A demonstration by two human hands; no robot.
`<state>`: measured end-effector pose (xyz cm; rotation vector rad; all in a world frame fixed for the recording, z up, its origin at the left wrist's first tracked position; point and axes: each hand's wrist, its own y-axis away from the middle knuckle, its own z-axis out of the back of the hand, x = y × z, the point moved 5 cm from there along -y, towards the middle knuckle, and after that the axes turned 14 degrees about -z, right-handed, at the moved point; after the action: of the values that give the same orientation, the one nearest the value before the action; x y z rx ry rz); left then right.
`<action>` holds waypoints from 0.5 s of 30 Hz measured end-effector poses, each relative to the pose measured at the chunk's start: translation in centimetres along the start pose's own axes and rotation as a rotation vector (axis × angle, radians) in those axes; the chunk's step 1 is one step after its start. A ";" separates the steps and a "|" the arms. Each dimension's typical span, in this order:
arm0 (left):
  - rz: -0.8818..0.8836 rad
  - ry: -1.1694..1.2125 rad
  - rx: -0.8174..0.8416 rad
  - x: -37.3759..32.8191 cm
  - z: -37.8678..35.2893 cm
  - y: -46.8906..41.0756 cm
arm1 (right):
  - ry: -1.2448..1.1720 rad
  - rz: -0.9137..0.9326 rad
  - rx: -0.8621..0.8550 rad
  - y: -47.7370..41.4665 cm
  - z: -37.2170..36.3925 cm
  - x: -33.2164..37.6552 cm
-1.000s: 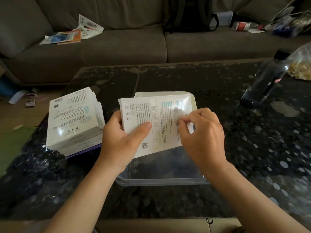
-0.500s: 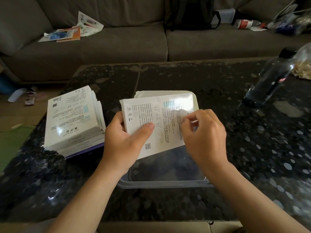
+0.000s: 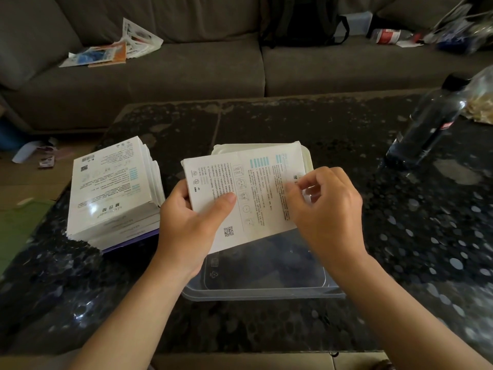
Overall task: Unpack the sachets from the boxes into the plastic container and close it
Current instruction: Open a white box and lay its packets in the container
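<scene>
I hold a flat white printed box (image 3: 248,193) tilted over the clear plastic container (image 3: 264,292) on the dark table. My left hand (image 3: 194,225) grips the box's left end, thumb on top. My right hand (image 3: 325,209) pinches at the box's right end with thumb and fingers. A cream lid (image 3: 306,156) lies just behind the container, partly hidden by the box. A stack of more white boxes (image 3: 112,188) rests to the left. The container looks empty where it shows.
A dark plastic bottle (image 3: 429,121) stands at the right of the speckled table (image 3: 400,236), with a bag of pale snacks (image 3: 480,100) behind it. A grey sofa (image 3: 186,70) with papers, a backpack and clutter runs along the back.
My right fingers have shifted slightly at the box's right end, thumb and forefinger now parted a little. The box and left hand stay almost where they were.
</scene>
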<state>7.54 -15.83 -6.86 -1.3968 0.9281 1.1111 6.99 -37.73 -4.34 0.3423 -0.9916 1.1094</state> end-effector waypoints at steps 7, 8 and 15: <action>0.022 0.028 0.004 0.3 0.0 -0.2 | -0.030 -0.011 -0.029 -0.3 0.5 -0.4; 0.023 0.028 0.002 0.3 0.0 -0.2 | -0.043 -0.023 -0.015 -0.3 0.5 -0.4; 0.006 0.025 -0.003 0.2 0.0 -0.1 | 0.001 0.002 0.005 0.1 -0.4 -0.2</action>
<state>7.70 -15.78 -7.05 -1.4141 0.9495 1.1015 7.08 -37.55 -4.72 0.3448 -0.9880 1.1138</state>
